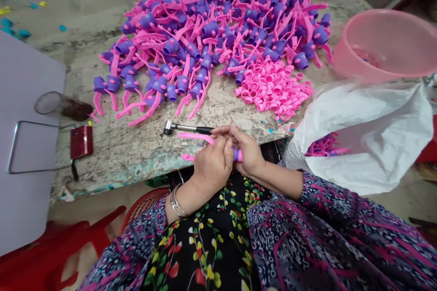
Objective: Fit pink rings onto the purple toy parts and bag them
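**Our bench right now: a mountain of pink and purple plastic, one piece in hand**

Here's where we're at. Across the far part of the stained stone-look surface [114, 154] sits a huge heap of purple-capped pink plastic pieces [218, 22], so a lot looks finished already. Just in front of its right edge lies a smaller pile of loose pink plastic rings [273, 88], which we'd judge is the bit left to get through. More pink pieces show at the mouth of a white sack [358, 145] off to the right, beside a pink plastic basin [385, 45].

We've got one pink-and-purple plastic piece [196, 137] right at the near edge of the surface, held up over our lap. Our left hand [213, 166], with metal bangles [178, 203] at the wrist, is closed firmly over the middle of it, and a pink arm pokes out to the left. Our right hand [247, 152] is curled around the purple end, fingers wrapped close, so neither hand is open.

Just ahead of our fingers, a small steel-headed hammer [180, 126] with a black grip lies on the surface, not quite touching them.
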Available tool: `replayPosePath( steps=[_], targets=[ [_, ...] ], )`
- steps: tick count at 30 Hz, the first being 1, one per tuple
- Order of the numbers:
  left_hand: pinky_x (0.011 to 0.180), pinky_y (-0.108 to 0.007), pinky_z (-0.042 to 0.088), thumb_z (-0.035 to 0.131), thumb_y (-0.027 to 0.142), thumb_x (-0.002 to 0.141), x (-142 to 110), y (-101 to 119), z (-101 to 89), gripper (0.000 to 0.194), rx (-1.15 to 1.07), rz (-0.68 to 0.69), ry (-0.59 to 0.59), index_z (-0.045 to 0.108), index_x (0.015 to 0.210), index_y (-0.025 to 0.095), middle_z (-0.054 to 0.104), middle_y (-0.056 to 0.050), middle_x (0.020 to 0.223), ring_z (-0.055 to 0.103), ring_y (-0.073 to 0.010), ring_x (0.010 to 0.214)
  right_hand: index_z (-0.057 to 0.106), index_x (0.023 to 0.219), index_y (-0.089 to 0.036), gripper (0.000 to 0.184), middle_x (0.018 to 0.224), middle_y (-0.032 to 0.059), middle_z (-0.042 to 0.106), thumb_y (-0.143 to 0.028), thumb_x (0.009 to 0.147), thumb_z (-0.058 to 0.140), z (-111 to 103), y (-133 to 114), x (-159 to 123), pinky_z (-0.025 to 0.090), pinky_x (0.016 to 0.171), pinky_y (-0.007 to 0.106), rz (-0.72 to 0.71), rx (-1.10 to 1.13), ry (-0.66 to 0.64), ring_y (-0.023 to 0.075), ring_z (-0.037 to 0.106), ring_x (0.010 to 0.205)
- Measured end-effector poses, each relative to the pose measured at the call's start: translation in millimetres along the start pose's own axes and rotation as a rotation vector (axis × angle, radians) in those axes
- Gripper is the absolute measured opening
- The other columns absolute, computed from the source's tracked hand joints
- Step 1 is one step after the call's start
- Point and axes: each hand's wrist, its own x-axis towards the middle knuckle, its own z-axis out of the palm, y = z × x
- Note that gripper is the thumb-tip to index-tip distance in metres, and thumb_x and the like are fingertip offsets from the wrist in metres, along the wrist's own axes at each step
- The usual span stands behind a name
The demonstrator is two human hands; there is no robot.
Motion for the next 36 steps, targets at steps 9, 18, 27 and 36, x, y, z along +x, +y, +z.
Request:
replayPosePath(
  steps=[9, 18, 27, 36],
  targets=[
    [0.064, -0.032, 0.051, 0.025, 0.037, 0.100, -3.9, -4.6, 8.4, 0.041, -0.125, -0.037, -0.163, 0.061, 0.107, 0.017, 0.073, -0.011, 0.094, 0.070, -0.0226, 0.076, 0.061, 0.106, -0.021, 0.044, 0.080, 0.0028, 0.071, -0.058, 0.082, 0.059, -10.0, 15.4, 3.5, 0.052, 0.071, 0.031, 0.063, -0.003, 0.051, 0.0201, 0.068, 0.078],
    [0.071, -0.030, 0.047, 0.032, 0.038, 0.099, 4.7, -12.7, 6.7, 0.033, -0.515, -0.183, -0.111, 0.059, 0.098, 0.018, 0.068, -0.006, 0.088, 0.063, -0.0181, 0.077, 0.066, 0.095, -0.019, 0.064, 0.079, 0.0067, 0.067, -0.073, 0.089, 0.033, -2.5, -3.1, 16.7, 0.051, 0.060, 0.031, 0.177, -0.113, -0.005, 0.0196, 0.063, 0.071],
    [0.037, -0.017, 0.020, 0.053, 0.058, 0.087, 5.1, -44.9, -17.9, 0.039, -1.512, -0.784, -0.185, 0.052, 0.083, 0.019, 0.059, 0.003, 0.055, 0.032, -0.0040, 0.034, 0.065, 0.117, -0.011, 0.038, 0.107, 0.0179, 0.060, -0.038, 0.094, 0.053, -51.8, -4.3, 24.0, 0.043, 0.086, 0.044, -0.502, -1.736, -0.095, 0.0320, 0.054, 0.098],
    [0.034, -0.018, 0.033, 0.063, 0.063, 0.075, -6.1, -76.1, -39.4, 0.046, -1.570, -0.851, 0.065, 0.051, 0.076, 0.018, 0.065, 0.000, 0.053, 0.048, -0.0082, 0.033, 0.064, 0.102, -0.011, 0.028, 0.094, 0.0148, 0.061, -0.034, 0.097, 0.050, -32.8, 2.5, 36.4, 0.042, 0.076, 0.037, -0.449, -2.099, -0.261, 0.0298, 0.058, 0.088]
  ],
)
